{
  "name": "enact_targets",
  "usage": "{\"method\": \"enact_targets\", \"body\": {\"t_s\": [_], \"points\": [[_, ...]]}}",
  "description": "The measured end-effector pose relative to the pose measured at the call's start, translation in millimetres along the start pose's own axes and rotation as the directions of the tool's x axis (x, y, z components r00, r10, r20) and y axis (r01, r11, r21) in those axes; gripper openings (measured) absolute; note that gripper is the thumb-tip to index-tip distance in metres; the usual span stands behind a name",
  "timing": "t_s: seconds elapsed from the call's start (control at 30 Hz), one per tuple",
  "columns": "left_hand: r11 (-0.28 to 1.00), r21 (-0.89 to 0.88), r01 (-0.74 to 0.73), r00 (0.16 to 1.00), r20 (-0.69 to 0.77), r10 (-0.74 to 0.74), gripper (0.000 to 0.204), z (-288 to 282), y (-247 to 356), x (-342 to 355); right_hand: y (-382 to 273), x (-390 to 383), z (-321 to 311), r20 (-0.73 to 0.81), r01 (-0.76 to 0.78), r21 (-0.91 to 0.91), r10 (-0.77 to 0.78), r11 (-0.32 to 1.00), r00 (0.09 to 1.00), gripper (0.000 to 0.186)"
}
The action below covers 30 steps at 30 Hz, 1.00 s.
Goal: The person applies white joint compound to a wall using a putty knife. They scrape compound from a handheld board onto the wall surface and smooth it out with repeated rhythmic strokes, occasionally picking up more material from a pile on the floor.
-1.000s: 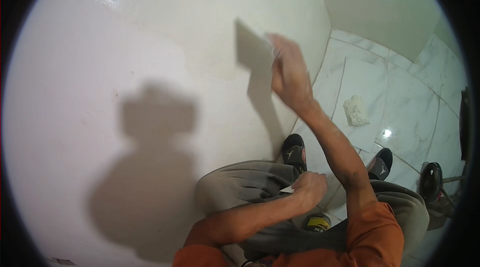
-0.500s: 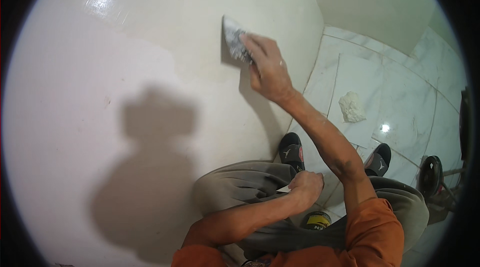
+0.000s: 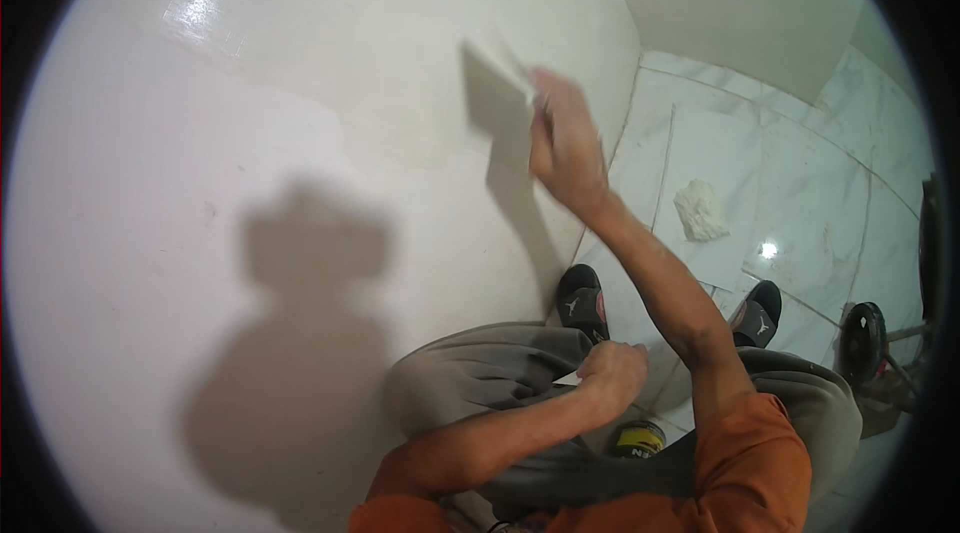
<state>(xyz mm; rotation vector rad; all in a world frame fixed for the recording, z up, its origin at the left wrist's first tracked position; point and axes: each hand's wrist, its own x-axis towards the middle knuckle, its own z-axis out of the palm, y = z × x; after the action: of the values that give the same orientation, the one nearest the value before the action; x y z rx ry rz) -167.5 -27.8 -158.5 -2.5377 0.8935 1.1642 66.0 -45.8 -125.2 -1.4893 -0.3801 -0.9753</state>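
My right hand (image 3: 572, 148) is raised in front of the pale wall (image 3: 420, 263), gripping a putty knife (image 3: 515, 58). Its thin blade is blurred and seen nearly edge-on, standing a little off the wall with its shadow beside it. Across the upper wall spreads a greyish-cream coated area, shiny at the upper left; the surface below looks pinkish white. My left hand (image 3: 614, 373) rests closed by my left knee, fingers curled. A small white edge shows beneath it, but I cannot make out what it holds, if anything.
A lump of cream-white putty (image 3: 702, 210) lies on a pale flat sheet (image 3: 715, 138) on the marble-look tiles (image 3: 815, 193). Below my left hand stands a can with a yellow label (image 3: 640, 439). At the right is a dark round object (image 3: 861, 343) with bars. A second wall rises beyond the corner.
My right hand has moved right and slightly down with the putty knife, whose blade has turned edge-on and come away from the wall. My left hand stays still.
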Motion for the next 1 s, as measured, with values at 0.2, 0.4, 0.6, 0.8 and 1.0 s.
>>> {"method": "enact_targets", "body": {"t_s": [0.2, 0.4, 0.6, 0.8, 1.0], "points": [[0.999, -0.020, 0.029, 0.999, -0.044, -0.030, 0.014, 10, -2, -2, 35, 57, 13, -0.062, -0.537, -0.073, 0.533, 0.841, 0.844, 0.038], [0.996, 0.086, -0.027, 0.996, -0.076, 0.034, 0.011, 17, -2, -1, 24, 52, 32, 0.029, -0.419, -0.158, 0.429, 0.894, 0.903, 0.044], [0.998, -0.033, 0.045, 0.995, -0.088, -0.048, 0.011, 11, -3, -2, 0, 10, 14, 0.172, 0.030, -0.005, -0.029, 1.000, 0.985, 0.048], [0.991, -0.110, 0.080, 0.987, -0.133, -0.094, 0.011, 10, 1, -4, 27, 42, 5, -0.017, 0.014, -0.110, -0.016, 0.994, 1.000, 0.047], [0.997, 0.044, -0.063, 0.996, -0.062, 0.066, 0.011, 12, -4, -5, 35, 72, 25, -0.045, -0.290, -0.107, 0.287, 0.951, 0.957, 0.042]]}}
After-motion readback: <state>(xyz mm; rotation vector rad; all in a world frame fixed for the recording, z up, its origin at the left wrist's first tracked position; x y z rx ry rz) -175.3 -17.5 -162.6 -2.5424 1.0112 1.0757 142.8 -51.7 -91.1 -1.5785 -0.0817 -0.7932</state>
